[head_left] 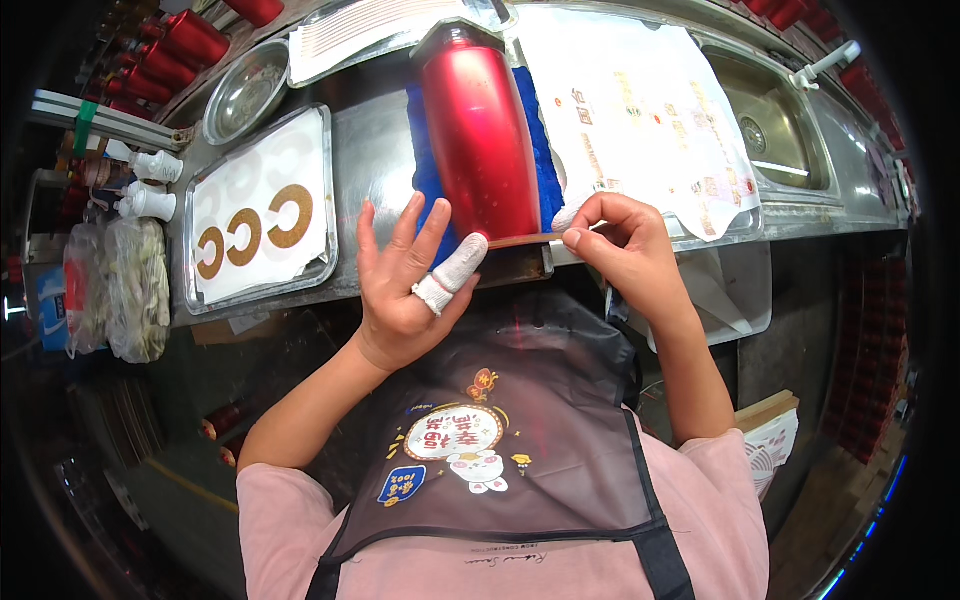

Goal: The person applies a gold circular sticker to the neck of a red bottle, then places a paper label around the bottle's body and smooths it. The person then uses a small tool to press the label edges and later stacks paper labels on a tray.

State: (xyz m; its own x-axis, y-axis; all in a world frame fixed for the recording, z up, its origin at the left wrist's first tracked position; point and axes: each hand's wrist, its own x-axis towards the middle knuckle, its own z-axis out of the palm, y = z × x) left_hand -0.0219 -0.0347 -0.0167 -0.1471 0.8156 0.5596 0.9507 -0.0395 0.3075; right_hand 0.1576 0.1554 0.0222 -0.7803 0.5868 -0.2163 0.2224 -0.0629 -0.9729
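A glossy red bottle lies on a blue cloth, its narrower dark end pointing away from me. Across its near end runs a thin brown strip. My left hand has its fingers spread beside the bottle. Its thumb, in a white cloth cover, touches the strip's left end. My right hand pinches the right end of the strip between thumb and forefinger. A white covered fingertip shows behind that pinch.
On the left, a tray holds paper with gold C-shaped pieces. Behind it stands a metal bowl. A white sheet with small gold pieces covers the right side, next to a sink. Another tray lies at the back.
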